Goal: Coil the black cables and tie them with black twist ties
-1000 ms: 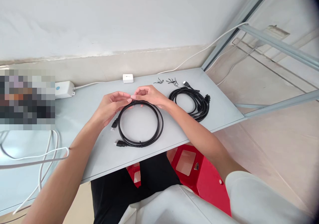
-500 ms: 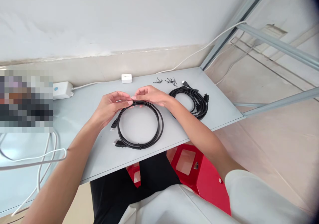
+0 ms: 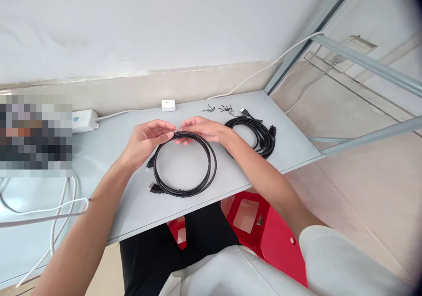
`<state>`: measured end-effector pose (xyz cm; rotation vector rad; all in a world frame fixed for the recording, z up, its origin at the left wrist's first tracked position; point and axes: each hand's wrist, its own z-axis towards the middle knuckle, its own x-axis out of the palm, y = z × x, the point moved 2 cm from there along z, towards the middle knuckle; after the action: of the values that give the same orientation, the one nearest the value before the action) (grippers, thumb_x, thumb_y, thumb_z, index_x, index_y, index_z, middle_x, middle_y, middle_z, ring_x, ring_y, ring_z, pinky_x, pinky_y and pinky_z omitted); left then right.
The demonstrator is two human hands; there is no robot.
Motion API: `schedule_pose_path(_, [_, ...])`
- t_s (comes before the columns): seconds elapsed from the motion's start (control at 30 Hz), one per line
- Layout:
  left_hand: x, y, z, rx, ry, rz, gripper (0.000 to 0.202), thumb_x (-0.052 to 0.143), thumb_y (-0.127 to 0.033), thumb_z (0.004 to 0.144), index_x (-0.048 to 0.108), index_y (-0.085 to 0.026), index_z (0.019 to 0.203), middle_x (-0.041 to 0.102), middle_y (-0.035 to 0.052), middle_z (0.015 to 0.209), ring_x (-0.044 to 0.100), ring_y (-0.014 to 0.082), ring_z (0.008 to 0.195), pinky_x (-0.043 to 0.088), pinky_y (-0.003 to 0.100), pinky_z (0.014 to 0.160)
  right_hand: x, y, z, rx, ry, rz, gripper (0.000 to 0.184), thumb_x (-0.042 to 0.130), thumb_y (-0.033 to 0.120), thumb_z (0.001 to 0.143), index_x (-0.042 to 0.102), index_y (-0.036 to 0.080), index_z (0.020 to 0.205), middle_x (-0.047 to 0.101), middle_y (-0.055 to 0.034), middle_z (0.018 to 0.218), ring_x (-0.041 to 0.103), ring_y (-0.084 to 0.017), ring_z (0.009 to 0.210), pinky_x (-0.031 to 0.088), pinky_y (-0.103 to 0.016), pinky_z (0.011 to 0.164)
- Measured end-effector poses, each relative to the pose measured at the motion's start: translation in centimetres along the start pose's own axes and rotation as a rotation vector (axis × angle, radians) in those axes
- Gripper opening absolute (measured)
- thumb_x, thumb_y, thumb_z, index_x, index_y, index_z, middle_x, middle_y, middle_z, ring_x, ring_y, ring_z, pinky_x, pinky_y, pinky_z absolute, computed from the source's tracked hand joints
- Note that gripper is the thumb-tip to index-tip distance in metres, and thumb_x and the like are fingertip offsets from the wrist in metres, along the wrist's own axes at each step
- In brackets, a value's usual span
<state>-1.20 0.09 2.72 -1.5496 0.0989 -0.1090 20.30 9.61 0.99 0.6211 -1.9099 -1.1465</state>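
Observation:
A black cable [image 3: 194,192], wound into a round coil, rests on the grey table with its top edge between my hands. A small dark tie [image 3: 182,193] binds its near side. Two black plugs with pale tips, one of them the plug [image 3: 157,189], stick out at the coil's left. My left hand [image 3: 147,140] is closed on the top of the coil, thumb over the cable. My right hand [image 3: 202,129] pinches at the same spot, some fingers under the cable. What lies between its fingertips is too small to make out.
Right of my hands lies a bundle of coiled black cables [image 3: 268,144]. Behind it are small piles of black ties [image 3: 227,108]. A white box [image 3: 168,105] and a white power strip [image 3: 85,121] stand by the wall. A red stool [image 3: 277,243] is below the table.
The fingertips of my hands have parted slightly at the top of the coil. The coil's near side has shifted a little left. The other things lie as before.

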Motion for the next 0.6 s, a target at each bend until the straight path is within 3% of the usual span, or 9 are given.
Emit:
schedule_pose_path(0.23, [0.43,-0.71,-0.44,0.051,0.039,0.199,0.043,0.088,-0.058,0.093,0.088,-0.025,0.12,0.081,0.0115,0.127,0.075,0.0312,0.118,0.058,0.044,0.109,0.32,-0.46,0.61,-0.013,-0.085,-0.022,0.036,0.103,0.034,0.082,0.077,0.01,0.085,0.087,-0.0151,0.094,0.085,-0.02,0.088,0.071,-0.023,0.081])
schedule_pose_path(0.37, [0.77,-0.99,-0.44,0.096,-0.05,0.255,0.038,0.092,-0.059,0.089,0.09,-0.024,0.104,0.083,0.0102,0.117,0.077,0.0293,0.108,0.061,0.043,0.105,0.21,-0.4,0.71,-0.04,-0.138,-0.061,0.034,0.103,0.033,0.081,0.078,0.011,0.084,0.086,-0.0128,0.09,0.083,-0.017,0.081,0.071,-0.022,0.078])
schedule_pose_path(0.5, [0.9,-0.94,-0.36,0.037,-0.072,0.217,0.043,0.096,-0.062,0.082,0.088,-0.024,0.101,0.084,0.0096,0.108,0.08,0.0307,0.101,0.069,0.046,0.094,0.17,-0.29,0.55,-0.082,-0.174,-0.103,0.031,0.105,0.032,0.078,0.081,0.013,0.083,0.086,-0.0105,0.087,0.083,-0.019,0.084,0.071,-0.024,0.081])
schedule_pose_path(0.6, [0.63,-0.74,-0.26,-0.016,-0.068,0.168,0.044,0.099,-0.059,0.078,0.085,-0.023,0.098,0.083,0.0098,0.108,0.08,0.0313,0.103,0.07,0.043,0.085,0.23,-0.3,0.44,-0.109,-0.179,-0.138,0.029,0.105,0.033,0.078,0.083,0.014,0.084,0.086,-0.0098,0.089,0.084,-0.021,0.088,0.071,-0.025,0.083])
